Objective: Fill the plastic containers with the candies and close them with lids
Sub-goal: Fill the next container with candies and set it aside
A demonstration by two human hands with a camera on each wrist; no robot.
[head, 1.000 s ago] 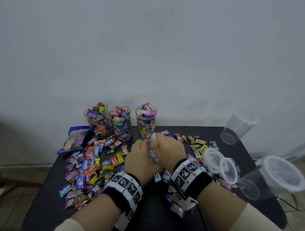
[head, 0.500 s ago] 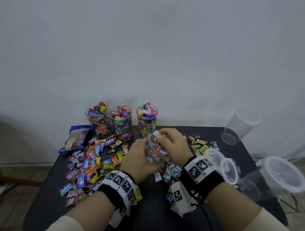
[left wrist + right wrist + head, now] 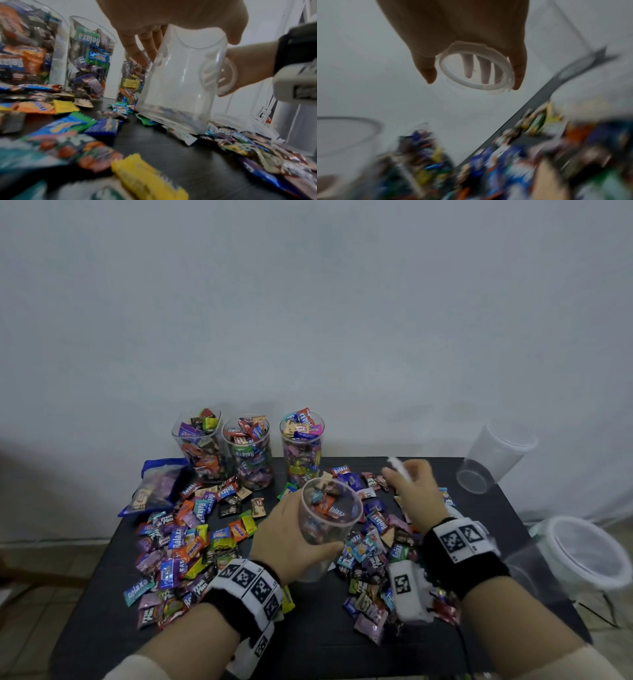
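Gripping from the side, the left hand [image 3: 291, 537] wraps its fingers and thumb round the clear, empty plastic tumbler [image 3: 327, 522], holding it upright above the table's middle; the right hand [image 3: 416, 494] has swung out toward the far right with the round translucent snap-on lid [image 3: 476, 70] pinched by its rim between thumb and fingertips.

A second ago both hands were bunched together over that tumbler with the lid at its mouth. Now they have parted, the mouth stands open, and through its wall only the wrappers lying beneath show. I judge this container is freshly opened and ready to be filled, with the lid about to be set aside.

Underneath is the black rectangular table [image 3: 102, 611], with a wide scatter of bright wrapped candies [image 3: 185, 539] covering its left and centre. Along the back edge stand three clear tumblers heaped with candies [image 3: 248, 451], none lidded yet. A blue-edged clear candy bag [image 3: 157, 486] lies at the back left. On the right, empty lidded containers [image 3: 493, 460] sit off the table's edge, though that corner is blurred, so their support is unclear.
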